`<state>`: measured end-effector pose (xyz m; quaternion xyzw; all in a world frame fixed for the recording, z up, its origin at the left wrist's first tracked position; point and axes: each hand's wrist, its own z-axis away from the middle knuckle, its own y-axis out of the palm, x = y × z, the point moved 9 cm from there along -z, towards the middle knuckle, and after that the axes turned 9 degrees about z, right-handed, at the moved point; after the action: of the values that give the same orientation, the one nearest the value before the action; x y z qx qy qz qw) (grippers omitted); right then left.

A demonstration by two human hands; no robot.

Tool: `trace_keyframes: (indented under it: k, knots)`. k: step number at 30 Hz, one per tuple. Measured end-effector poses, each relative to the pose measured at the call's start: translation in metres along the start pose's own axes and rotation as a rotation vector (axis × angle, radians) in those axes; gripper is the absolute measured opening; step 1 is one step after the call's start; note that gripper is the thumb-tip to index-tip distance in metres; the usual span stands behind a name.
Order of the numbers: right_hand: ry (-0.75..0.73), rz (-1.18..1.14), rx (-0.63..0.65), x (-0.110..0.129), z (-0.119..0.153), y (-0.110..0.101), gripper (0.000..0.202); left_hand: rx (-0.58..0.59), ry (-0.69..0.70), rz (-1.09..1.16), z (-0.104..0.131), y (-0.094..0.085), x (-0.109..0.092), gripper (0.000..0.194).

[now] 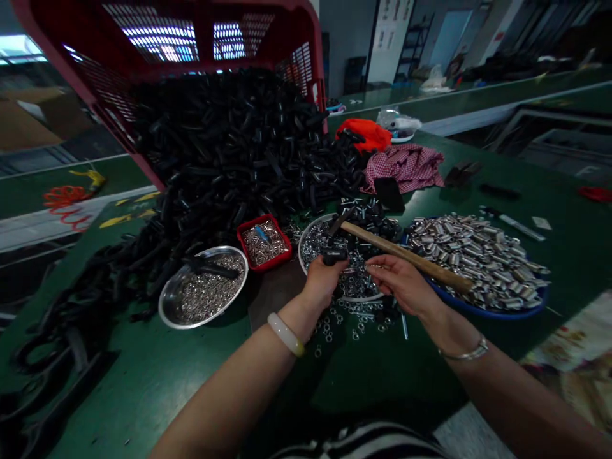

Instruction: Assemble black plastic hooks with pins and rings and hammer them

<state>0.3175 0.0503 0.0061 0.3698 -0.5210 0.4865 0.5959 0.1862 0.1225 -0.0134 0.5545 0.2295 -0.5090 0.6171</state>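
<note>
My left hand [321, 279] is closed round a small black part [334, 255], which points toward my right hand. My right hand [399, 280] is pinched just to the right of it, over a white-rimmed tray [302, 245] of small metal hardware and black pieces; a tiny metal piece seems to show at its fingertips, too small to name. A hammer with a wooden handle [406, 255] lies across this tray and the blue tray [478, 310] of silvery metal parts at the right. Loose nuts and bolts [356, 333] lie on the green table below my hands.
A red crate [318, 51] lies tipped, spilling black parts [248, 140] over the table [157, 389]. Left of my hands are a metal bowl [165, 309] and a red box [268, 264] of small metal pieces. A checkered cloth [406, 167] and orange cloth [366, 132] lie behind.
</note>
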Motion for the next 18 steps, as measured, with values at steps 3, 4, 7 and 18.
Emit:
trace_keyframes:
  k: [3,4,7,18]
  knots:
    - [-0.021,-0.037,-0.005,0.0,-0.001,0.001,0.026,0.066,-0.115,0.071,0.012,0.0,0.002,0.016]
    - [-0.051,-0.039,-0.025,0.003,-0.001,0.002,0.026,0.093,-0.179,0.099,0.018,0.0,0.004,0.016]
    - [-0.141,0.098,-0.007,0.011,0.001,0.015,0.024,0.148,-0.319,0.182,0.035,-0.006,0.011,0.019]
    - [0.029,-0.15,0.112,0.012,-0.004,0.056,0.031,0.08,-0.3,0.197,0.046,-0.036,0.007,0.029]
